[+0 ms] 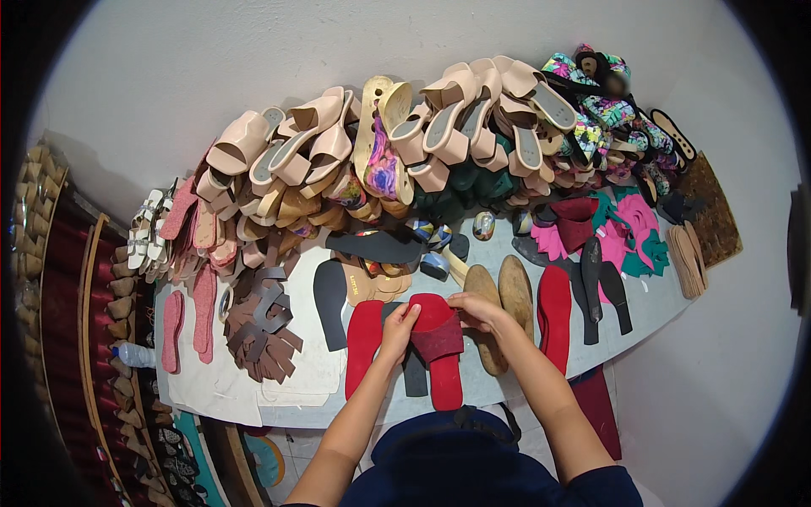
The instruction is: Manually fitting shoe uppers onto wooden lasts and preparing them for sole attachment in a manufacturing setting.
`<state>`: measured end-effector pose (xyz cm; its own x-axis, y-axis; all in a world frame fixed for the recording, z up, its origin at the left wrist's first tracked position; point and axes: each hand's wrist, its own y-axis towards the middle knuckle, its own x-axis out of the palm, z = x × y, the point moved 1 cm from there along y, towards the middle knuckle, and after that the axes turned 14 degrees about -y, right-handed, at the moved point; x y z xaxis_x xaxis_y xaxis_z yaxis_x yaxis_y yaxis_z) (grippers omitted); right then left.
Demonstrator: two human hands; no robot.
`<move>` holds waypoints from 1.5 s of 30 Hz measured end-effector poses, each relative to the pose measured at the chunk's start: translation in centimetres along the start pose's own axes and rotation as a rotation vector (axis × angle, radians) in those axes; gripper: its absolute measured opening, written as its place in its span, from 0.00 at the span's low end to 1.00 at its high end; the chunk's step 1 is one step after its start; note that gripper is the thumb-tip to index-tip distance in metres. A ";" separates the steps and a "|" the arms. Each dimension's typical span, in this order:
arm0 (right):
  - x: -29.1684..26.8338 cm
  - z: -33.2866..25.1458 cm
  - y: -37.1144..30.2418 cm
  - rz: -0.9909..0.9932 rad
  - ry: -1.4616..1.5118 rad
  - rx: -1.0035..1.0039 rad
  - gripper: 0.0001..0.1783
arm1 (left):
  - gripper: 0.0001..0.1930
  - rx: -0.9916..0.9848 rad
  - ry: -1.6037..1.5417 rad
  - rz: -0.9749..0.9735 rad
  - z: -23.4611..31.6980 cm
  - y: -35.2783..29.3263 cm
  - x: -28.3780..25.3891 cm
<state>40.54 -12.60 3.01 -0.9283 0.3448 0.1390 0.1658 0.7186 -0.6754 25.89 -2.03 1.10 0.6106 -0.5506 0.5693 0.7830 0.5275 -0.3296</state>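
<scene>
Both my hands hold a red slide sandal with a darker red strap across it, just above the table's front edge. My left hand is closed on its left side, thumb on top. On the right, my right hand pinches the edge of the strap end. A red insole lies by my left wrist, with a dark grey sole partly under the sandal. Two wooden shoe lasts lie beside and partly behind my right hand. Another red insole rests to their right.
Heaped beige heeled sandals line the back, with patterned sandals at right. Brown strap pieces and pink soles lie left. Pink and green scraps lie right. A shelf of shoe lasts stands beyond the left edge.
</scene>
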 end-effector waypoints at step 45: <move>1.4 0.5 -2.5 0.019 -0.063 -0.401 0.19 | 0.10 -0.224 0.362 -0.062 4.5 -0.8 -0.4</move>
<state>38.68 -14.22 4.50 -0.9405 0.3312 0.0759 0.2880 0.8956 -0.3391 24.45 0.65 4.54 0.5325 -0.7893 0.3057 0.8017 0.3543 -0.4815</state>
